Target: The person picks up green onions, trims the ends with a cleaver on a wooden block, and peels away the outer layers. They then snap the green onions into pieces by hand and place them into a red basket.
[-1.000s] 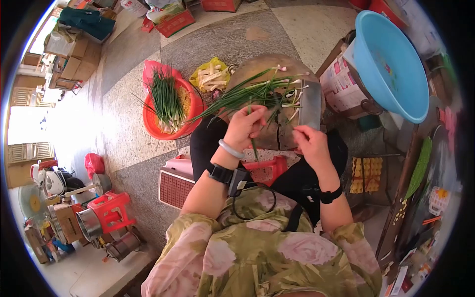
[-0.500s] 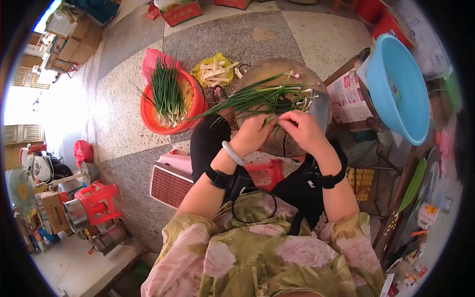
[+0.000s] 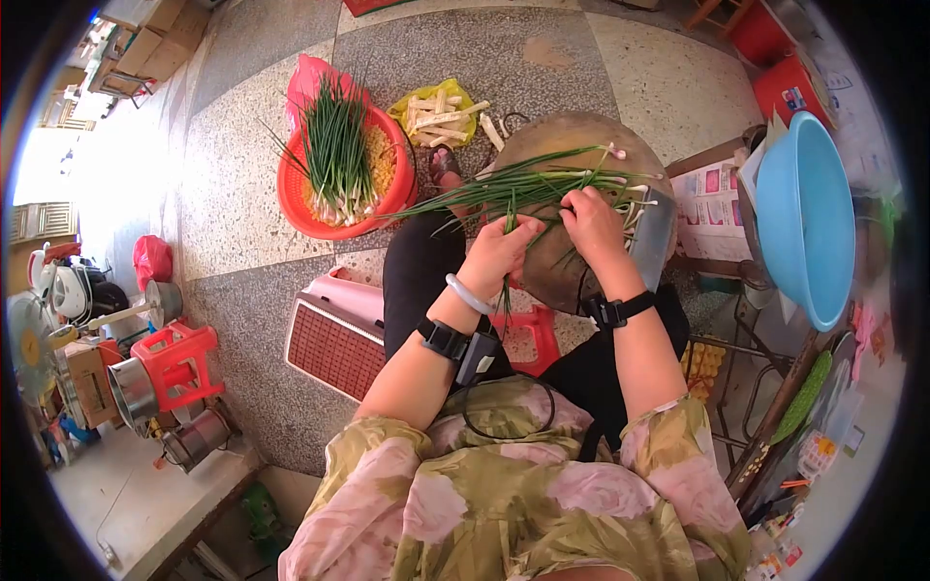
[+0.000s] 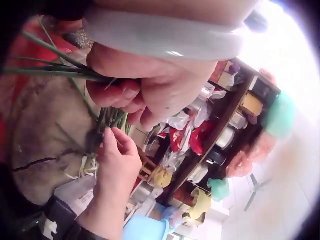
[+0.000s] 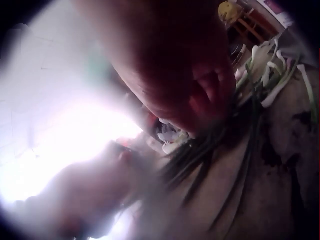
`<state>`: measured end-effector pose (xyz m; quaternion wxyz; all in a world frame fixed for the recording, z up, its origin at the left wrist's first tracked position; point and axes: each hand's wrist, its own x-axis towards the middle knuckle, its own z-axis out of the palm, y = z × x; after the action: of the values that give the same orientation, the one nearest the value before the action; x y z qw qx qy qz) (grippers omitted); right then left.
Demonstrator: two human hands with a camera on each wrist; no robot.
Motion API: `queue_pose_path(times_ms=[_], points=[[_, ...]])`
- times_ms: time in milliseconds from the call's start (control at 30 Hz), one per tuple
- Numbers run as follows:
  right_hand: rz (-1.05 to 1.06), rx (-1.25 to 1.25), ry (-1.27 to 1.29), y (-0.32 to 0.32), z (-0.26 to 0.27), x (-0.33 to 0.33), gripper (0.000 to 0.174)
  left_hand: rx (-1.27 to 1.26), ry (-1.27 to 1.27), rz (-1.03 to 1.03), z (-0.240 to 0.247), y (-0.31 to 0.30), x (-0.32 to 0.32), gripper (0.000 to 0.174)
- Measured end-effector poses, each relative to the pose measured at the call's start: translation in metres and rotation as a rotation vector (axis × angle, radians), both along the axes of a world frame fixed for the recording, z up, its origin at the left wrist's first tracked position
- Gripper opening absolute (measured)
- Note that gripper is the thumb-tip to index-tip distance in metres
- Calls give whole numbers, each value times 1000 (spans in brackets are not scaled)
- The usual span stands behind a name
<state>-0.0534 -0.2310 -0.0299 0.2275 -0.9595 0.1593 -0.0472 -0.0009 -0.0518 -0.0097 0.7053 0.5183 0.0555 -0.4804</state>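
Long green onions (image 3: 542, 184) with white bulbs lie across a round wooden block (image 3: 591, 131), bulbs toward a wide metal blade (image 3: 655, 232) on its right side. My left hand (image 3: 496, 254) curls round a few green stalks at the block's near left edge; the left wrist view shows the stalks (image 4: 55, 70) passing into the curled fingers. My right hand (image 3: 593, 225), fingertips pinched together, is at the green onions over the block. In the right wrist view my right hand (image 5: 185, 85) is dark and blurred above the stalks (image 5: 200, 155).
A red basin (image 3: 291, 198) with green onions and yellow bits stands at the left, beside a yellow bag (image 3: 398, 108) of pale sticks. At the right is a blue basin (image 3: 804, 223). A pink-framed crate (image 3: 334, 344) and a red stool (image 3: 174, 363) stand lower left.
My hands met over the block, then parted, the right hand now farther up at the bunch. The head view has shifted, so the surroundings appear displaced.
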Motion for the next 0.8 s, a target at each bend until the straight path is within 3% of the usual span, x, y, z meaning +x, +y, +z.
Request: queue_pose_path(times_ms=[300,433,500,600,800], points=[[-105,542,-100,-1,27,-18,14,-112,-76,16,-10,-13,-2,25],[-121,657,-211,-2,36,-24,13,-104,-88,28,-6,-15,-4,25],[-288,877,-246,-3,50,-30,12,-101,-87,31,-6,-13,-4,25],[-350,1029,-413,-11,53,-43,13,-118,-45,43,-8,-8,-4,25],[-487,1199,-567,-22,51,-57,14,-149,-40,50,-13,-6,-6,25]])
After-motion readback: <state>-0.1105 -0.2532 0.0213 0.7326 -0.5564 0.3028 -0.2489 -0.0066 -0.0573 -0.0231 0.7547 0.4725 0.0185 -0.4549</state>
